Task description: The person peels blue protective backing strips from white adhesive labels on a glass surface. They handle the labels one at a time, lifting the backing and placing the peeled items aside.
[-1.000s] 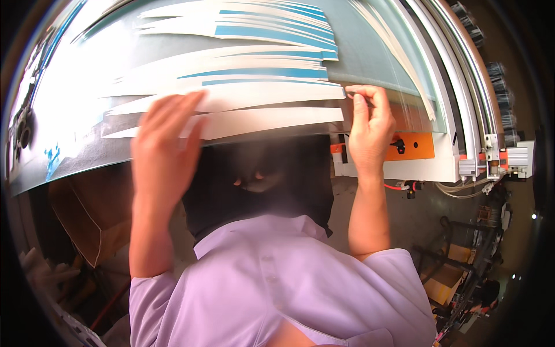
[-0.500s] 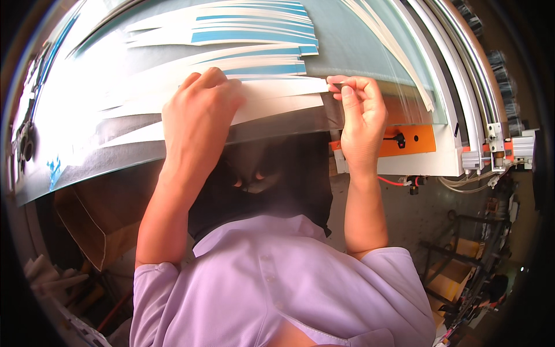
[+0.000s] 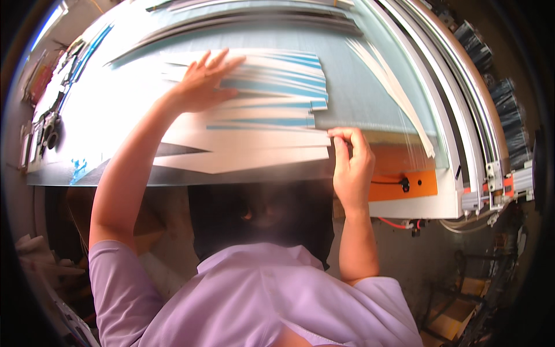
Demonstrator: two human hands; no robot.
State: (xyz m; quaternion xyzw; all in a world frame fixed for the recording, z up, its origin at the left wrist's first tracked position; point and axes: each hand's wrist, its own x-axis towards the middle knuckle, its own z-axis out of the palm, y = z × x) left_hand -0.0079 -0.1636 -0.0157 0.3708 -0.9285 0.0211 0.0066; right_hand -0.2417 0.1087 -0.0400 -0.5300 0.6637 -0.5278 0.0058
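Long white strips (image 3: 248, 159) and blue-and-white strips (image 3: 277, 87) lie across a glass-topped table, their right ends roughly lined up. My left hand (image 3: 208, 84) is open, fingers spread, over the farther strips; whether it presses on them I cannot tell. At the right end of a near white strip, my right hand (image 3: 354, 162) is closed in a pinch, fingertips against the strip's end. What sits between thumb and finger is too small to make out.
Narrow pale strips (image 3: 399, 92) lie at the table's right. Dark long bars (image 3: 248, 23) stretch across the far side. Scissors (image 3: 53, 136) rest at the left edge. A white rail (image 3: 430, 75) curves along the right, near an orange panel (image 3: 399, 186) with a black cable.
My left hand has lifted off the near strips and moved farther out, its fingers spreading. The right hand stays pinched at the strip ends. The view has shifted, showing more of the table's far side.
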